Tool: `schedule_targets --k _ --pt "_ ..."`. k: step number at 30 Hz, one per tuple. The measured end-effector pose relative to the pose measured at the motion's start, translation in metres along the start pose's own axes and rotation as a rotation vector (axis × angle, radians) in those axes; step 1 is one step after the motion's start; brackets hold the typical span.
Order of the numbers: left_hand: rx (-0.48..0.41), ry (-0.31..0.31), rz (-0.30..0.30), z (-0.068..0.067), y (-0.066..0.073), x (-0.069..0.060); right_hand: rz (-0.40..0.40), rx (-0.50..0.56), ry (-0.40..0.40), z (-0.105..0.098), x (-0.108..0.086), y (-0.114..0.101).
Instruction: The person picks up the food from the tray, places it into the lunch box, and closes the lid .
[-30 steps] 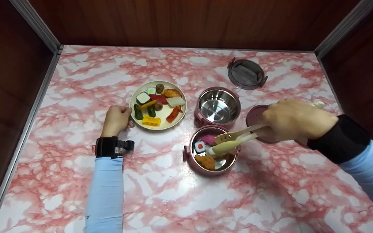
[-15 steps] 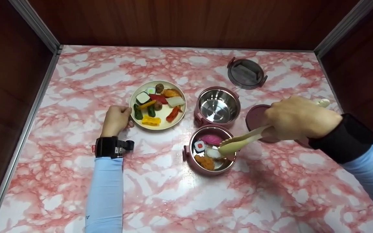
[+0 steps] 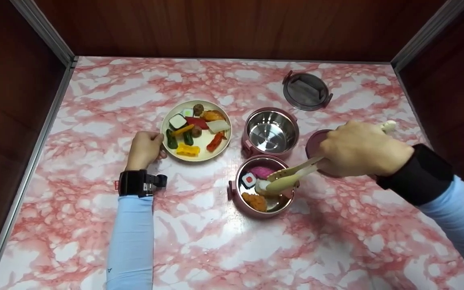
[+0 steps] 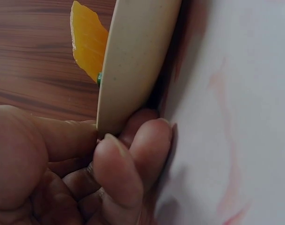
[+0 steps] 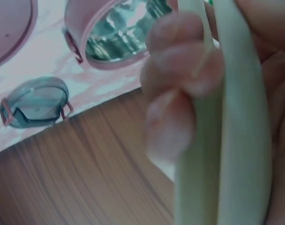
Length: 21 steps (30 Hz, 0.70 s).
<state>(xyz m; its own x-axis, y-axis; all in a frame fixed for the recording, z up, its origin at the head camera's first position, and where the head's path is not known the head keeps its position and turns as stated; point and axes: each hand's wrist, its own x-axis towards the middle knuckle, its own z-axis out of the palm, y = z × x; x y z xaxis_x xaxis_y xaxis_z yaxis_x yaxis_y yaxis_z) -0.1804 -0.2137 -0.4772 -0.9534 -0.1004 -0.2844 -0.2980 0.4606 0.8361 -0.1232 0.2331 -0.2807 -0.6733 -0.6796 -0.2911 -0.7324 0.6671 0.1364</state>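
My left hand (image 3: 145, 150) pinches the left rim of a cream plate (image 3: 206, 156); the left wrist view shows the thumb at the plate's edge (image 4: 133, 61) and fingers curled beneath it. On the plate lie toy-like food pieces, among them a yellow wavy piece (image 3: 188, 150) and a red pepper (image 3: 216, 142). My right hand (image 3: 363, 149) grips pale green tongs (image 3: 286, 183), whose tips reach into the nearer pink steel-lined pot (image 3: 252, 211). A whitish piece (image 3: 261, 185) is at the tips. Beside it are a sushi roll (image 3: 249, 180), a pink piece (image 3: 261, 172) and fried chicken (image 3: 255, 201).
A second pink pot (image 3: 270, 131) with a bare steel inside stands just behind the nearer one. Farther back lies a grey clear lid (image 3: 306, 92) with clips. A dark pink round lid (image 3: 316, 141) sits partly under the right hand. Wooden walls (image 3: 232, 28) border the marbled table.
The tongs' tips have shifted slightly within the nearer pot, first right, then back left and onto the whitish piece. My left hand and the plate stay put.
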Motion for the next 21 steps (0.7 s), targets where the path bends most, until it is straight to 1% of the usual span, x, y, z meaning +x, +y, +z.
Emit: schedule_targets --k 2,4,6,8,11,14,17,19,21 --pt "0.000 -0.002 -0.005 0.000 0.001 0.000 0.006 0.008 -0.005 -0.001 0.000 0.004" --pt "0.000 -0.006 -0.007 0.000 0.001 0.000 -0.011 0.043 -0.014 0.000 -0.001 0.010" --pt "-0.002 -0.008 -0.006 0.000 0.001 0.000 -0.045 0.079 -0.016 0.003 -0.001 0.018" --pt "-0.001 -0.006 0.000 0.000 0.001 0.000 -0.056 0.116 -0.028 0.008 -0.001 0.024" --pt "-0.002 -0.003 -0.004 0.000 0.001 0.001 -0.027 0.171 -0.077 0.015 0.002 0.031" --pt "0.004 0.003 -0.002 0.000 0.000 0.001 0.013 0.225 -0.128 0.017 0.005 0.032" --pt "0.010 0.009 0.009 0.001 0.000 0.001 0.022 0.234 -0.103 0.014 0.007 0.031" --pt "0.007 0.011 0.015 0.001 0.000 0.000 0.022 0.218 -0.070 0.010 0.006 0.029" --pt "0.004 0.010 0.012 0.001 0.000 0.000 0.024 0.177 -0.047 0.005 0.005 0.027"
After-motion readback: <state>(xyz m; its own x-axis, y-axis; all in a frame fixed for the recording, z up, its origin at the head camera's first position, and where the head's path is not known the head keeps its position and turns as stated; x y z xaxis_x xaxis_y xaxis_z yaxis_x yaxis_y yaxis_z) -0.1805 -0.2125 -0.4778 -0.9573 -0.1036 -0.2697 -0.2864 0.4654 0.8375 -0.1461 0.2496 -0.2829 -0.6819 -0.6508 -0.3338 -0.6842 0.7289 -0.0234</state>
